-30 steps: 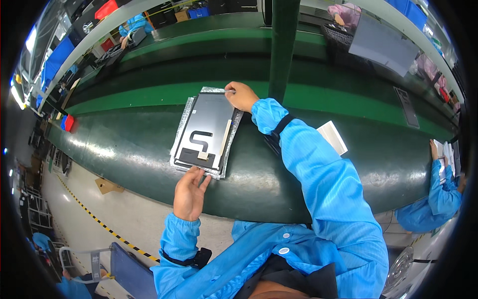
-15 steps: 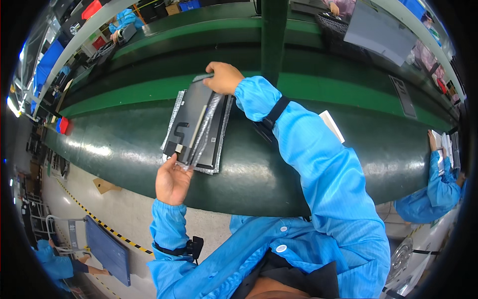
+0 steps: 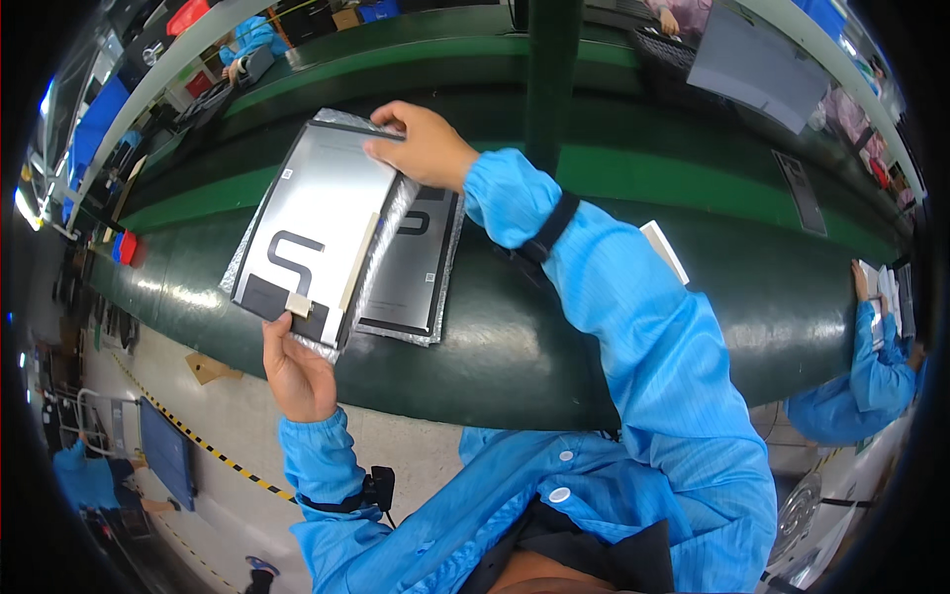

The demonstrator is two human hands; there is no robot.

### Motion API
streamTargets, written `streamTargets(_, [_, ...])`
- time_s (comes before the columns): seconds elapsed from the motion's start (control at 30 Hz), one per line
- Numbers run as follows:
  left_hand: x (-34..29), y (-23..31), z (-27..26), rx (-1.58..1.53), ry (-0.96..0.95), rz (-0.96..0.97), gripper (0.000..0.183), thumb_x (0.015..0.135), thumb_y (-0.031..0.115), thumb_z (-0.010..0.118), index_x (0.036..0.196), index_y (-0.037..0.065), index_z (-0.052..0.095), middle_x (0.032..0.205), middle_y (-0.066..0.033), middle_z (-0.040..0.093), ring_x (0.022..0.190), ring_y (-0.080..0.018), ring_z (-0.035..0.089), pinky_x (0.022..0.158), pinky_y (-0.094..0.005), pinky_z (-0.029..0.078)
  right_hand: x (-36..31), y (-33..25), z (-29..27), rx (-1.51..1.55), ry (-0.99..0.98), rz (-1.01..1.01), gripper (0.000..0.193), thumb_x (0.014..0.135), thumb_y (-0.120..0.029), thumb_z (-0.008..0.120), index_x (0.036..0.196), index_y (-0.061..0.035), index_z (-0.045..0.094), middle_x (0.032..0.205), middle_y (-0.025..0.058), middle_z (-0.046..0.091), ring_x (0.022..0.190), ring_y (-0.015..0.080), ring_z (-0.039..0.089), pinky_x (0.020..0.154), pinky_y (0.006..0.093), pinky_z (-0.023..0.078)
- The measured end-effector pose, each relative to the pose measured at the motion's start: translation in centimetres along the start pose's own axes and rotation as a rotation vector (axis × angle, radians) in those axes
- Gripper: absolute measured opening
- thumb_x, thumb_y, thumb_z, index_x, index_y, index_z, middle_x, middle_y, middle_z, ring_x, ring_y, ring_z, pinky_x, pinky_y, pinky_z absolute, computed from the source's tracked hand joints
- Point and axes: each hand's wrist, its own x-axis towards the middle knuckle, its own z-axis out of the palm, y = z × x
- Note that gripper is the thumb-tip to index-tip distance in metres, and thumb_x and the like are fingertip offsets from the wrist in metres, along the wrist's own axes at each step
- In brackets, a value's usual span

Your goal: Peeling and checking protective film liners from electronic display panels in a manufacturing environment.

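A flat display panel with a silver back, a black curved ribbon cable and a small connector board is held tilted over the bench. Clear bubble wrap lies beneath it and sticks out along its edges. My left hand is closed on the panel's near edge, its thumb on top beside the connector board. At the far right corner, my right hand pinches the panel and wrap. Partly covered by the held panel, another similar panel lies on bubble wrap on the green bench.
The curved green bench has a green post at its far side. A white flat object lies right of my arm. A co-worker in blue sits at the far right. Small red and blue bins stand at the left.
The held panel has moved left off the stack, and its silver back has turned more toward view. My left hand went left with it; my right hand shifted slightly left.
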Motion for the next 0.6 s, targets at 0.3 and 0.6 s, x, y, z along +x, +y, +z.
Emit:
streamTargets(0.3, [-1.4, 4.4, -5.9, 0.075, -0.031, -0.317, 0.044, 0.081, 0.009, 0.052, 0.123, -0.005, 0.053, 0.112, -0.0183, 0.064, 0.095, -0.0275, 0.068, 0.088, -0.0381, 0.056, -8.7, -2.5, -5.3, -0.049, -0.174, 0.097, 0.064, 0.087, -0.047, 0.068, 0.123, 0.0046, 0.057, 0.101, 0.0118, 0.062, 0.097, 0.0194, 0.058, 0.087, 0.0329, 0.047])
streamTargets(0.6, [2.2, 0.3, -2.5, 0.236, -0.397, -0.845, 0.065, 0.071, 0.001, 0.054, 0.135, -0.009, 0.046, 0.114, -0.0221, 0.064, 0.094, -0.0250, 0.070, 0.085, -0.0321, 0.058, -16.2, -1.0, -1.3, 0.635, -1.014, 0.674, 0.078, 0.092, -0.038, 0.069, 0.147, 0.0027, 0.033, 0.137, 0.0203, 0.049, 0.127, 0.0230, 0.048, 0.101, 0.0316, 0.044])
